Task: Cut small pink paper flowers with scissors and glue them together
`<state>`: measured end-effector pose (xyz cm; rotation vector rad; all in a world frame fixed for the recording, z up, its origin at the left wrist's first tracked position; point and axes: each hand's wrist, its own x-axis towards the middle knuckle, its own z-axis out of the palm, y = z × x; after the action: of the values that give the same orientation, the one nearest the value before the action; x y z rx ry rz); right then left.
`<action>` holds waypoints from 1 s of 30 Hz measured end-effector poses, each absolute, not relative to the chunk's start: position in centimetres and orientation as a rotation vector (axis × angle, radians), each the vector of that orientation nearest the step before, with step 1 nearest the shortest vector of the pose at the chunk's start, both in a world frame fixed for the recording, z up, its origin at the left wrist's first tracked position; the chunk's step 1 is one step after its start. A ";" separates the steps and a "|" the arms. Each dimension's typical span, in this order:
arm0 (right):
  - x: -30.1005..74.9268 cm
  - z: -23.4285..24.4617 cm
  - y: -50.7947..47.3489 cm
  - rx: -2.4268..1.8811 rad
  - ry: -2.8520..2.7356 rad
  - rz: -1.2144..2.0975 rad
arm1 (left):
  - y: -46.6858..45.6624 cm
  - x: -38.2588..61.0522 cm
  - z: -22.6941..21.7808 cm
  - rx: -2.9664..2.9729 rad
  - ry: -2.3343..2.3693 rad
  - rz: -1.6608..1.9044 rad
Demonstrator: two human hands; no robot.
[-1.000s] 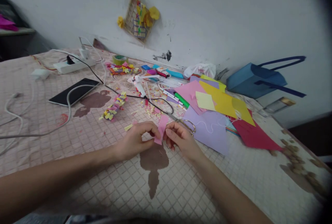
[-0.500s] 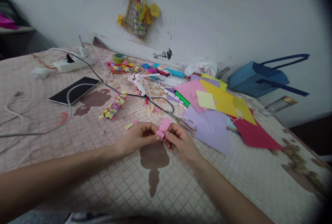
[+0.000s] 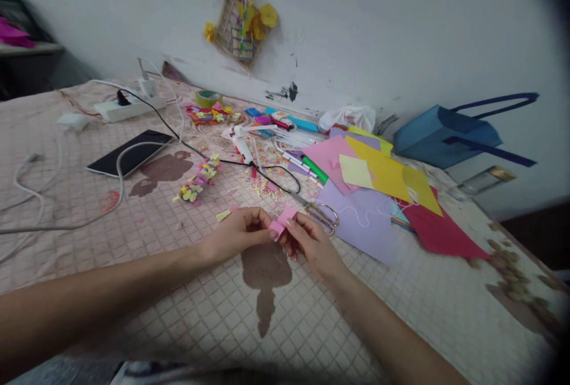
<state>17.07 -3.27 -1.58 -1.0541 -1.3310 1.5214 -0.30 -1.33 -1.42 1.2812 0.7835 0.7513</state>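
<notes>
My left hand (image 3: 236,235) and my right hand (image 3: 309,242) meet over the middle of the pink checked cloth. Both pinch a small folded piece of pink paper (image 3: 280,223) between thumbs and fingertips. The paper is bent over into a short folded strip. Gold-handled scissors (image 3: 321,214) lie just beyond my right hand. A small yellow scrap (image 3: 222,215) lies on the cloth just beyond my left hand.
Coloured paper sheets (image 3: 378,186) spread to the right, with a blue bag (image 3: 449,135) behind them. A glue gun (image 3: 240,141), markers (image 3: 307,165), a paper-piece garland (image 3: 198,178), a phone (image 3: 129,153), cables and a power strip (image 3: 129,109) lie at the back and left.
The pink paper, upright a second ago, has been folded down into a shorter piece between my fingers. My hands have stayed in the same spot.
</notes>
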 end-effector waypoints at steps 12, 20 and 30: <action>17.0 -1.5 -3.3 -1.077 -1.373 1.488 | -1.3 -0.4 -1.6 1.299 0.741 0.771; 17.1 -1.5 -3.3 -1.077 -1.384 1.478 | -1.3 -0.3 -1.5 1.341 0.755 0.747; 17.0 -1.6 -3.4 -1.098 -1.387 1.416 | -1.7 -0.2 -1.0 1.385 0.776 0.751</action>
<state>17.02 -3.41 -1.62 -1.0976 -1.3870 1.4160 -0.19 -1.67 -0.96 1.3848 0.7758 0.7512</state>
